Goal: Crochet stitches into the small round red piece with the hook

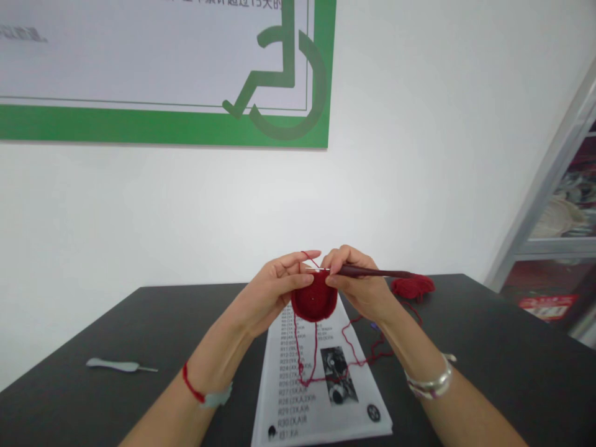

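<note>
Between both hands hangs a cup-shaped piece of red crochet work [315,299], held above a printed pattern sheet [298,416]. My left hand [279,279] pinches its upper left edge, with red yarn [316,347] looped over the raised index finger. In my right hand [356,279] is a crochet hook [367,272] with a dark handle; its thin metal tip points left at the work's top edge. The right fingertips also touch the work's upper right side. Loose yarn trails from the work down across the sheet and off to the right.
A red yarn ball [413,286] lies at the table's back right. Another hook with a pale handle [114,365] rests on the left of the black table [186,316]. Behind stands a white wall with a green-edged sign [162,127]; a glass-fronted cabinet [549,248] is at right.
</note>
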`<state>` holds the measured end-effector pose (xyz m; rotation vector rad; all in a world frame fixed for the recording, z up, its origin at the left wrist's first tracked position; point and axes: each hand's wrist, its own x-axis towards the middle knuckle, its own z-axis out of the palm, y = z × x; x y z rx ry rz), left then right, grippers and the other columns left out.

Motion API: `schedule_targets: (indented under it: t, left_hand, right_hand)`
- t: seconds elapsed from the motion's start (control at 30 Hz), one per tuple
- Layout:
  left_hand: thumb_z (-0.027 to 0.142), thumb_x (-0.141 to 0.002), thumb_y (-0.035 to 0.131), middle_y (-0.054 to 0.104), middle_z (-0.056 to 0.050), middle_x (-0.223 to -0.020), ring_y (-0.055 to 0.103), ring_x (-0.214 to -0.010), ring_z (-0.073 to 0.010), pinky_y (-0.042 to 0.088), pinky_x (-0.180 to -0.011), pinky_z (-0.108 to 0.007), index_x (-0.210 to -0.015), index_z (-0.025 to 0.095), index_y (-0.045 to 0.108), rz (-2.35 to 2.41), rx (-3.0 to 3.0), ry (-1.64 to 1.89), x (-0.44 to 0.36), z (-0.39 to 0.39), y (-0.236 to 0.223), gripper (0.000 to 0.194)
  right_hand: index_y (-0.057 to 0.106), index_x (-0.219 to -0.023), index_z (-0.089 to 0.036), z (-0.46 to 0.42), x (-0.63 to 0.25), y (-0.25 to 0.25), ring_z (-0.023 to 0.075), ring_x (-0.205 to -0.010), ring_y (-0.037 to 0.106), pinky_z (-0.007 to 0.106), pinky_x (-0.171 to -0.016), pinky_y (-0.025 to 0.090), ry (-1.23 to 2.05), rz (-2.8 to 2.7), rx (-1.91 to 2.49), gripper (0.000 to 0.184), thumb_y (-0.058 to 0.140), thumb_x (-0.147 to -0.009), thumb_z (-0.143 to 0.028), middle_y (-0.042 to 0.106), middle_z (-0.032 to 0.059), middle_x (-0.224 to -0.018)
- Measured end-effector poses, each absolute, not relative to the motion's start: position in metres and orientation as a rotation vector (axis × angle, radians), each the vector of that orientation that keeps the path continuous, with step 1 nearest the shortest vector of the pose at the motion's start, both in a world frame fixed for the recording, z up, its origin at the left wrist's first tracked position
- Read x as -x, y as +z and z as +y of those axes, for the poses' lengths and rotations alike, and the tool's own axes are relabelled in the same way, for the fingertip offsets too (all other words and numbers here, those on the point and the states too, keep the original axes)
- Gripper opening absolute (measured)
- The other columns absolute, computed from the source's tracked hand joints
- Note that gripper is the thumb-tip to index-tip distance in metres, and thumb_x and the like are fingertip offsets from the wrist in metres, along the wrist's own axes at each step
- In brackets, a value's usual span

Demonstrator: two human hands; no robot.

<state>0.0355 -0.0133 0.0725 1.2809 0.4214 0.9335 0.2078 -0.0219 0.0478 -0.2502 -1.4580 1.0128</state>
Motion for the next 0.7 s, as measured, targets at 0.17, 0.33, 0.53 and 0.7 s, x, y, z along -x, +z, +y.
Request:
schedule_targets:
  t: [0.17,0.33,0.53,0.7]
  left_hand:
    - [0.016,-0.066,0.079,0.068,0.001,-0.07,0.058,-0.059,-0.0078,0.04,-0.059,-0.02,-0.105,0.015,0.068,0.44,-1.329,1.033,-0.0388,-0.019,0.0737,0.04]
    - [0.014,-0.067,0.077,0.067,0.002,-0.067,0.057,-0.057,-0.0076,0.041,-0.058,-0.021,-0.103,0.014,0.066,0.51,-1.366,1.151,-0.0411,-0.0222,0.076,0.038]
    - [0.016,-0.068,0.076,0.067,0.003,-0.065,0.058,-0.055,-0.0087,0.043,-0.057,-0.022,-0.108,0.013,0.063,0.566,-1.407,1.223,-0.0421,-0.0233,0.0766,0.042]
    - [0.015,-0.066,0.076,0.07,0.002,-0.069,0.06,-0.057,-0.0086,0.043,-0.056,-0.021,-0.11,0.012,0.062,0.574,-1.393,1.22,-0.0402,-0.0218,0.0757,0.046]
  right_hand:
    - [0.064,-0.076,-0.024,-0.018,-0.2079,0.0452,0.013,-0.069,0.054,0.027,-0.064,0.042,0.878,-1.533,0.321,0.013,0.077,-0.073,-0.019,0.063,-0.0022,-0.076]
    - [0.065,-0.077,-0.022,-0.0181,-0.2097,0.0452,0.0129,-0.067,0.051,0.027,-0.06,0.041,0.768,-1.581,0.347,0.006,0.07,-0.079,-0.024,0.059,-0.0013,-0.074]
    - [0.061,-0.084,-0.022,-0.0195,-0.2074,0.0461,0.0097,-0.057,0.055,0.024,-0.053,0.044,0.878,-1.442,0.346,0.012,0.069,-0.078,-0.015,0.063,-0.0035,-0.071]
    - [0.055,-0.072,-0.02,-0.0187,-0.2127,0.0506,0.0089,-0.052,0.054,0.022,-0.047,0.04,0.944,-1.438,0.274,0.016,0.07,-0.078,-0.016,0.064,-0.0034,-0.067]
